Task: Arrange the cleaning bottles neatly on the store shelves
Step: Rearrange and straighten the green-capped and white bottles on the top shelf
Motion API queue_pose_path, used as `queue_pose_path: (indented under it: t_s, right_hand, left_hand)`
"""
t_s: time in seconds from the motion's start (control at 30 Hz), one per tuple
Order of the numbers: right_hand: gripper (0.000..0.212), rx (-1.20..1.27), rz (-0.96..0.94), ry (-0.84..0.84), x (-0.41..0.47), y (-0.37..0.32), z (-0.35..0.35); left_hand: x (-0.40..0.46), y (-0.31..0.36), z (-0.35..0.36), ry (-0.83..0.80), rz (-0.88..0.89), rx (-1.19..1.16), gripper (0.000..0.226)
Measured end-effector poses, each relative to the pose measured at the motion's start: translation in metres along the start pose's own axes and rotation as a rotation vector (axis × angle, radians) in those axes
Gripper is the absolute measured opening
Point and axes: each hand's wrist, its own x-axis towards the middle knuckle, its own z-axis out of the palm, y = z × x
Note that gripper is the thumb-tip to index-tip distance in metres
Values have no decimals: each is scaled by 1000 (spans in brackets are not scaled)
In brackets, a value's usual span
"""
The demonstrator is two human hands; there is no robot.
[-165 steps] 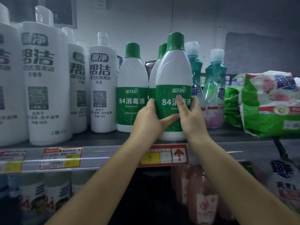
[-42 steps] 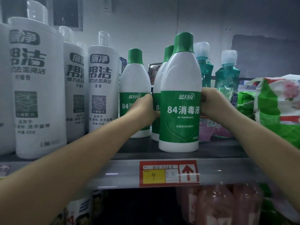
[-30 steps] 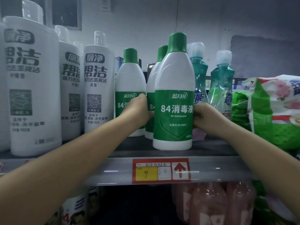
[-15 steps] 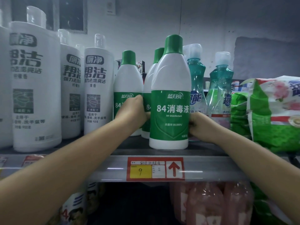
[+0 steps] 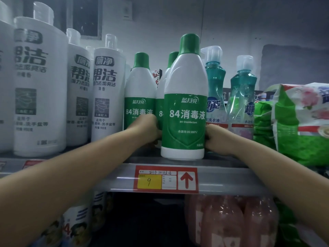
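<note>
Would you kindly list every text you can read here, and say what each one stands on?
"蓝月亮", "84消毒液", "84-Disinfectant": front green-capped bottle, gripped by both hands.
"蓝月亮", "84消毒液": green-capped bottle to its left.
"厕净", "帮洁": tall white bottle.
"超能": teal bottle.
"9" and an up arrow: red price tag.
Smaller print on the bottles and the tag's handwriting: too blurred.
</note>
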Motion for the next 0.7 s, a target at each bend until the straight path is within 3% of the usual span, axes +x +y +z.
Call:
queue_pose_path:
  t_s: [0.27, 0.43, 0.53, 0.6, 0.7]
  right_hand:
    - [25, 59, 51, -11, -1, 0, 0]
    - [36, 715, 173, -39, 1, -1, 3]
    - [35, 892, 270, -55, -1, 5, 1]
    - [36, 978, 207, -131, 0, 10, 0]
    - [34, 984, 51, -253, -13, 14, -6]
  left_hand:
    - [-3, 1, 1, 29, 30, 23, 12]
    - [-5, 1, -2, -34, -9, 3, 16]
    - [-14, 5, -17, -54, -75, -231, 27]
    - [-27, 4, -25, -56, -16, -384, 42]
    - [-47, 2, -22, -41, 153, -226, 54]
